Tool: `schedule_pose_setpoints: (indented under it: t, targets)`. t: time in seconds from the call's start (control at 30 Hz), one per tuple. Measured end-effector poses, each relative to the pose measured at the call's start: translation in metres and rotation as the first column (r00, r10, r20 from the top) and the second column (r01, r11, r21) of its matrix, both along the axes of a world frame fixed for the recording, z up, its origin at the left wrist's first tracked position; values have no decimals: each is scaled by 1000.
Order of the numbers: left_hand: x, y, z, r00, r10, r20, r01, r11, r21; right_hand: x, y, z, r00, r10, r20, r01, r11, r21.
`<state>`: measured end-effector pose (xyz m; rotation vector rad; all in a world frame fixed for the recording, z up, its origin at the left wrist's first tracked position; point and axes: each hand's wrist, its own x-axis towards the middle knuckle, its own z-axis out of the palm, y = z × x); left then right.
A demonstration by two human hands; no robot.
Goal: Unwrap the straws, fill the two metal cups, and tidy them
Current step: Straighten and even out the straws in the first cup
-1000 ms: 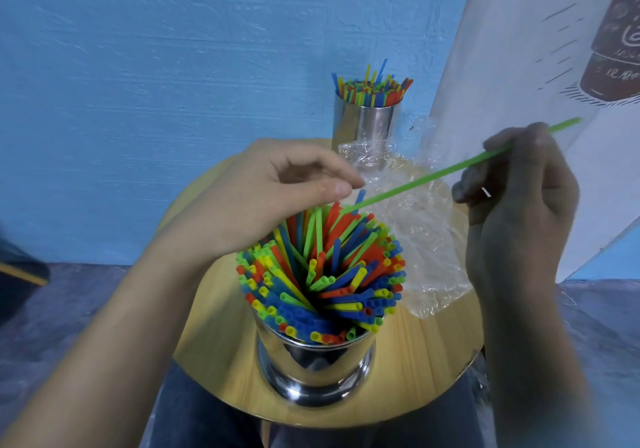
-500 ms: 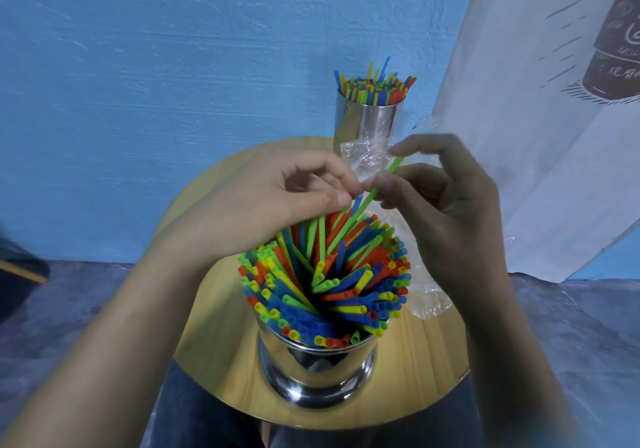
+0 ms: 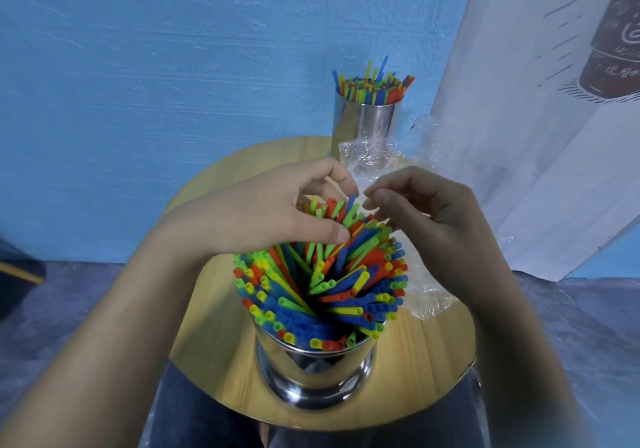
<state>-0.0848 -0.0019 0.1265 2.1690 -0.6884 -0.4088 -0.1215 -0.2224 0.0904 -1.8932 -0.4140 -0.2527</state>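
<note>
Counts:
- Metal cups: 2.
- Hands in view: 2.
- Round wooden surface (image 3: 214, 309): 1.
- Clear plastic wrap: 1 crumpled mass, as far as can be told.
- Straws: too many to count. Four colours are seen: blue, green, yellow, orange-red.

Left to right:

The left arm enters from the lower left and runs up and right over the surface. The left grip (image 3: 270, 212) sits at the far-left edge of the near bundle (image 3: 322, 285). Its fingers curl down behind the straw tops and its thumb lies across in front. A clutch of orange and green tips stands between them, so it is grasping part of the near bundle.

The near cup (image 3: 315, 368) stands upright at the front centre of the surface, packed full. Its straws fan outward with their open ends toward the camera.

The far cup (image 3: 367, 122) stands upright at the back edge of the surface, well apart from the near cup. The far bundle (image 3: 374, 86) stands straight, with a few straws taller than the rest.

The wrap (image 3: 426, 295) lies on the surface from the foot of the far cup down along the right side of the near cup. It is partly under the right arm.

The right arm enters from the lower right. The right grip (image 3: 433, 212) hovers over the far-right edge of the near bundle, fingers loosely curled and fingertips just beside the left index finger. Nothing shows between its fingers, so it is released. Whether it touches the straws cannot be told.

A white printed banner (image 3: 519, 136) hangs at the right.
</note>
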Motion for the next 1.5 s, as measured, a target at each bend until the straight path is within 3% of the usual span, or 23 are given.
schedule_pose_setpoints:
  t: [0.1, 0.23, 0.57, 0.7, 0.87, 1.2, 1.5]
  targets:
    - [0, 0, 4, 997, -47, -62, 52, 994, 93, 0, -2, 0, 999, 18, -27, -18, 1000, -11]
    - [3, -5, 6, 997, -55, -58, 60, 995, 86, -2, -4, -3, 998, 23, -62, -24, 999, -21]
    - [7, 2, 4, 976, 152, 155, -188, 949, 253, -5, -11, -2, 994, -9, -110, 6, 1000, -29]
    - [3, 8, 8, 995, 90, -42, -83, 984, 157, -9, -6, 2, 987, 71, -142, -73, 997, -4]
    - [4, 1, 2, 991, 94, -98, -92, 995, 24, -12, -1, 7, 981, 106, -160, -114, 993, -40]
    - [-2, 1, -1, 987, 145, -73, -153, 981, -119, -8, 2, 10, 978, 104, -180, -103, 995, 11]
    - [-5, -3, 1, 990, 137, 41, -133, 987, -89, -3, 3, 12, 991, 44, -129, -44, 999, 3]
